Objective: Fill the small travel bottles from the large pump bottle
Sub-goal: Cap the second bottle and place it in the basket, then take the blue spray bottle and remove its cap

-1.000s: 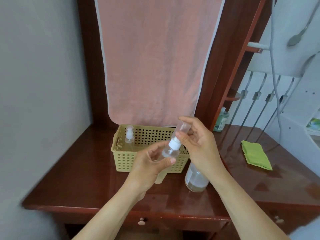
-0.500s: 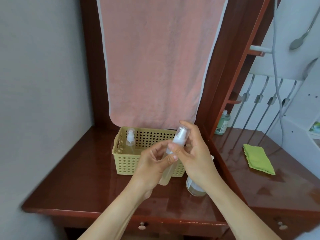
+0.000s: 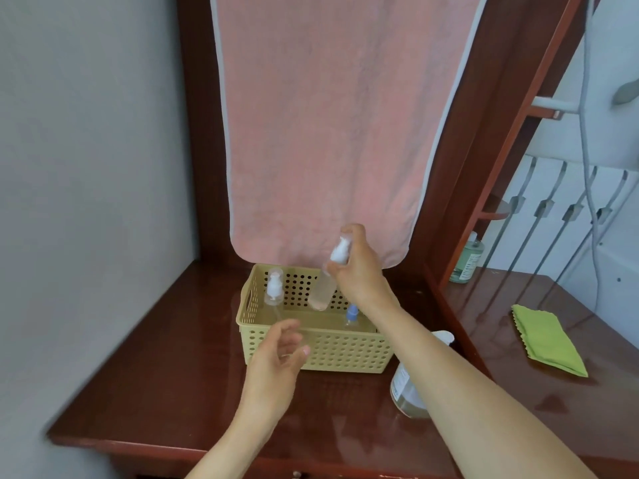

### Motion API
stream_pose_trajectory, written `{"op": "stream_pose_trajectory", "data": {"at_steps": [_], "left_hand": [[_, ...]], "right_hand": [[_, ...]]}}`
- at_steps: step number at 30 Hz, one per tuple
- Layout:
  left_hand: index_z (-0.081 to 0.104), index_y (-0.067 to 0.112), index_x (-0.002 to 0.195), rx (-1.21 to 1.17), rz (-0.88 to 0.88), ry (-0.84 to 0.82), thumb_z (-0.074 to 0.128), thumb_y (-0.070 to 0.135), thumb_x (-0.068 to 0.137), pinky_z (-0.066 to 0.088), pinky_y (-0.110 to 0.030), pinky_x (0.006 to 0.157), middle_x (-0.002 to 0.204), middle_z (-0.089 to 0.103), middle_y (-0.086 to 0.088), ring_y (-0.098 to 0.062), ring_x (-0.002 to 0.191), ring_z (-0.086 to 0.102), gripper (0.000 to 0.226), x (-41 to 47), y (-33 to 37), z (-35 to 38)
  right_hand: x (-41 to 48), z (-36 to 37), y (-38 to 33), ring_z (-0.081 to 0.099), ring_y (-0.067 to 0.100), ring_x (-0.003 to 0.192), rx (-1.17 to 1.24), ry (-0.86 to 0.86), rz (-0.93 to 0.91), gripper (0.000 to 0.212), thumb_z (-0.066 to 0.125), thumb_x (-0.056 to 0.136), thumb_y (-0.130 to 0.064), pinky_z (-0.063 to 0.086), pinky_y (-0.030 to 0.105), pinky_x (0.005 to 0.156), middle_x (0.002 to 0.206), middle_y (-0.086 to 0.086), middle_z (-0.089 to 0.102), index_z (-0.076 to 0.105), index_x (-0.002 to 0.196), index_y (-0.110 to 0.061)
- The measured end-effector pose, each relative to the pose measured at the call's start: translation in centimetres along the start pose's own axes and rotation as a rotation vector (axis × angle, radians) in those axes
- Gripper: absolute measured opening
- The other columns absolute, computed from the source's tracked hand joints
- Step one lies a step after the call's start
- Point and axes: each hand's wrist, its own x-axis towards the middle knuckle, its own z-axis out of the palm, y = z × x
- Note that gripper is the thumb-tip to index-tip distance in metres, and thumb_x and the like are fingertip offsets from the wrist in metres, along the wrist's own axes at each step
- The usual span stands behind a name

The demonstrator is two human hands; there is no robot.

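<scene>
White label (image 3: 400, 377) on pump bottle (image 3: 408, 399) is unreadable.

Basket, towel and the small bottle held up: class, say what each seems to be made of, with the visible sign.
The basket: probably moulded plastic, matt pale yellow; regular rows of round holes. The towel: pink cloth, likely terry; fuzzy surface, stitched grey edge. The small bottle, gripped by the right hand: clear, probably plastic, possibly glass; pale liquid shows through.

1 head-worn camera looks forward and down, close over the table (image 3: 173, 375), toward the basket (image 3: 318, 354).
</scene>
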Motion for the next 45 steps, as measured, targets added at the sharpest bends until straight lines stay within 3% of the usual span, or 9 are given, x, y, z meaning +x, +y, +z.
{"op": "stream_pose_trajectory", "data": {"at_steps": [11,21,24,26,29,33,36,41,45], "left_hand": [[0.059,0.036,0.107,0.005,-0.014,-0.009,0.063,0.008,0.089,0.046,-0.016,0.078,0.093,0.068,0.002,0.003,0.084,0.063,0.033,1.2,-1.3,-0.8],[0.06,0.034,0.107,-0.015,0.0,-0.039,0.062,0.007,0.089,0.045,-0.01,0.076,0.093,0.068,0.002,0.0,0.086,0.063,0.032,1.4,-1.1,-0.3],[0.06,0.034,0.106,-0.015,0.0,-0.045,0.062,0.008,0.089,0.046,-0.011,0.075,0.093,0.068,0.002,0.0,0.087,0.063,0.031,1.3,-1.0,-0.2],[0.06,0.034,0.106,-0.026,-0.004,-0.044,0.062,0.009,0.089,0.046,-0.01,0.074,0.093,0.068,0.003,0.0,0.086,0.063,0.03,1.3,-0.9,-0.2],[0.061,0.034,0.105,-0.049,-0.007,-0.032,0.062,0.008,0.089,0.045,-0.013,0.078,0.093,0.069,0.003,-0.003,0.089,0.063,0.031,1.2,-0.9,-0.2],[0.062,0.034,0.105,-0.062,-0.007,-0.036,0.062,0.008,0.089,0.045,-0.015,0.078,0.092,0.069,0.004,-0.002,0.087,0.062,0.03,1.0,-0.8,0.4],[0.061,0.034,0.106,-0.06,0.0,-0.049,0.062,0.009,0.09,0.045,-0.014,0.077,0.093,0.069,0.004,0.0,0.086,0.062,0.03,0.8,-0.6,0.7],[0.061,0.034,0.107,-0.042,0.005,-0.051,0.063,0.01,0.089,0.044,-0.013,0.077,0.094,0.07,0.003,0.0,0.087,0.063,0.03,0.7,-0.5,0.3],[0.061,0.033,0.106,-0.027,0.038,-0.023,0.065,0.007,0.087,0.046,-0.018,0.08,0.092,0.069,0.005,-0.007,0.091,0.063,0.032,1.0,0.3,-0.2]], "right_hand": [[1.7,6.4,5.1,0.058,0.023,0.083,-0.262,-0.196,0.073,0.04,0.065,0.081,-0.004,0.053,0.043,0.072,0.095,0.005,0.054,0.034,0.101,-0.019],[1.7,7.1,5.2,0.055,0.023,0.098,-0.304,-0.265,0.092,0.05,0.072,0.082,-0.018,0.048,0.037,0.081,0.119,0.008,0.05,0.037,0.116,-0.015],[1.8,6.6,5.1,0.048,0.024,0.12,-0.256,-0.32,0.134,0.071,0.072,0.083,-0.026,0.044,0.036,0.096,0.139,0.01,0.04,0.029,0.138,-0.015],[1.9,5.4,4.6,0.041,0.025,0.129,-0.162,-0.2,0.136,0.067,0.063,0.089,-0.032,0.038,0.037,0.104,0.142,0.009,0.037,0.028,0.143,-0.013],[2.0,3.5,5.0,0.046,0.029,0.115,-0.268,0.095,0.143,0.033,0.046,0.096,-0.014,0.042,0.036,0.09,0.126,0.013,0.046,0.042,0.128,-0.008],[1.7,3.1,6.6,0.05,0.035,0.116,-0.52,-0.262,0.417,0.045,0.043,0.087,0.003,0.047,0.039,0.087,0.132,0.017,0.045,0.042,0.131,-0.006],[1.3,3.6,7.3,0.057,0.029,0.113,-0.624,-0.457,0.429,0.04,0.043,0.091,0.005,0.047,0.032,0.086,0.127,0.013,0.055,0.048,0.129,-0.004],[1.6,3.8,7.5,0.061,0.029,0.106,-0.666,-0.462,0.401,0.03,0.046,0.089,0.005,0.048,0.031,0.079,0.117,0.013,0.062,0.057,0.115,-0.003],[1.2,0.9,4.1,0.06,0.03,0.101,-0.574,-0.285,0.359,0.024,0.05,0.088,-0.001,0.043,0.032,0.069,0.112,0.011,0.06,0.053,0.111,-0.005]]}}
